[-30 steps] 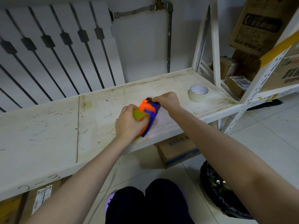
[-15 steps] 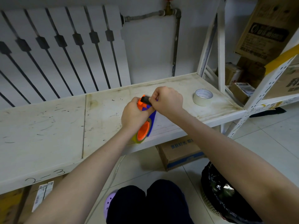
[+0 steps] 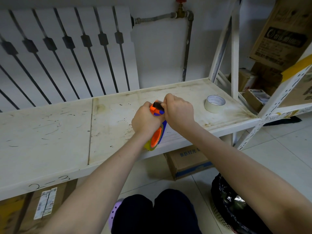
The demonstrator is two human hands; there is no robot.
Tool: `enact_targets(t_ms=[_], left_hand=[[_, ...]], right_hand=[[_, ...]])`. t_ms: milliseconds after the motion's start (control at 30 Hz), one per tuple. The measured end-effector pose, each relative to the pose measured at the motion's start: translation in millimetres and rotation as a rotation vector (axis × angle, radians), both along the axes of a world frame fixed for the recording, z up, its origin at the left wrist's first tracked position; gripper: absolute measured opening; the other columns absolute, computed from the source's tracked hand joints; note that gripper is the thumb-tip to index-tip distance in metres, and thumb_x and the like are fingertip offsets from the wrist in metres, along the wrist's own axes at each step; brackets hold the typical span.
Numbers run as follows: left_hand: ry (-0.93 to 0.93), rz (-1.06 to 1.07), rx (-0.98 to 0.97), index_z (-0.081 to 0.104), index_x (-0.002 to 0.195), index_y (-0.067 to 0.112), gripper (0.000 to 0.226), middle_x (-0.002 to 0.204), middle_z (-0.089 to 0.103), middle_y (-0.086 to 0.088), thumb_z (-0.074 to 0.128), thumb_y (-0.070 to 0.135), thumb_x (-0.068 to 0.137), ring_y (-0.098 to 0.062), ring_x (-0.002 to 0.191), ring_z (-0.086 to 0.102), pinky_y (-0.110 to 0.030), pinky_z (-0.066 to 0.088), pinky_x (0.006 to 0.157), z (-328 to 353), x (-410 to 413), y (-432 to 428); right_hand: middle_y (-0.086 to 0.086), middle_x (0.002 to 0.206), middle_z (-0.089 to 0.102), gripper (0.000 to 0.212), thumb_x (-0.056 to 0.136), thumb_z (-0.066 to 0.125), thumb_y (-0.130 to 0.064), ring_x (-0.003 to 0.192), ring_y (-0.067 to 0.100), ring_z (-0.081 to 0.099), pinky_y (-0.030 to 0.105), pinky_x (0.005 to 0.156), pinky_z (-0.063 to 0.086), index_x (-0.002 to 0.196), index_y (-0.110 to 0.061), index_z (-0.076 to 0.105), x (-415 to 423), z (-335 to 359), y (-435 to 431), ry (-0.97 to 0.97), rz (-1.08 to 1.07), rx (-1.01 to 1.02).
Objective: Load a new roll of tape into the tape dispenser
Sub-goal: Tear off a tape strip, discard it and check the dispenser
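Observation:
An orange and blue tape dispenser [image 3: 157, 135] with a yellowish roll in it is held upright above the front of the white shelf [image 3: 50, 132]. My left hand [image 3: 146, 119] is wrapped around its body. My right hand [image 3: 179, 112] pinches at the dispenser's top end, by the black toothed blade; what is between those fingers is hidden. A separate pale roll of tape [image 3: 214, 103] lies flat on the shelf to the right, apart from both hands.
A white radiator [image 3: 67, 53] and a pipe [image 3: 185, 48] stand behind the shelf. Shelf uprights [image 3: 235, 48] and cardboard boxes [image 3: 280, 31] crowd the right. A box [image 3: 189, 161] and a black bag in a basket [image 3: 236, 205] sit on the floor.
The dispenser has turned from lying sideways to standing on end. My right hand moved up to its top end and both hands closed in together.

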State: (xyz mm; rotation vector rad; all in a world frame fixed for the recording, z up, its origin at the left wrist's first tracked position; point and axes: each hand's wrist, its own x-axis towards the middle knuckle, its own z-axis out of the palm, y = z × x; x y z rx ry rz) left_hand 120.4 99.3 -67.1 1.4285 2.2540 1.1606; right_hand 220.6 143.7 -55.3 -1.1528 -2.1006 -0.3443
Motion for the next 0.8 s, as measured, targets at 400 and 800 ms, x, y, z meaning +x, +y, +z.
enact_targets(t_ms=[400,800], left_hand=[[-0.04,0.013,0.026,0.051,0.101,0.026,0.046,0.093,0.06,0.01,0.071,0.054,0.07,-0.013,0.083,0.055,-0.03,0.052,0.068,-3.9,1.8,-5.4],[-0.063,0.011,0.018,0.045,0.096,0.03,0.044,0.092,0.055,0.013,0.073,0.05,0.069,-0.012,0.082,0.053,-0.028,0.05,0.067,-1.6,1.2,-9.7]], right_hand=[[0.009,0.09,0.063,0.025,0.098,0.039,-0.026,0.073,0.022,0.049,0.032,0.058,0.034,0.099,-0.006,0.054,0.6,13.7,7.6,0.034,-0.047,-0.286],[0.007,0.084,0.063,0.016,0.095,0.044,-0.02,0.078,0.023,0.058,0.036,0.068,0.048,0.094,-0.008,0.055,2.2,28.6,20.8,0.285,-0.012,-0.473]])
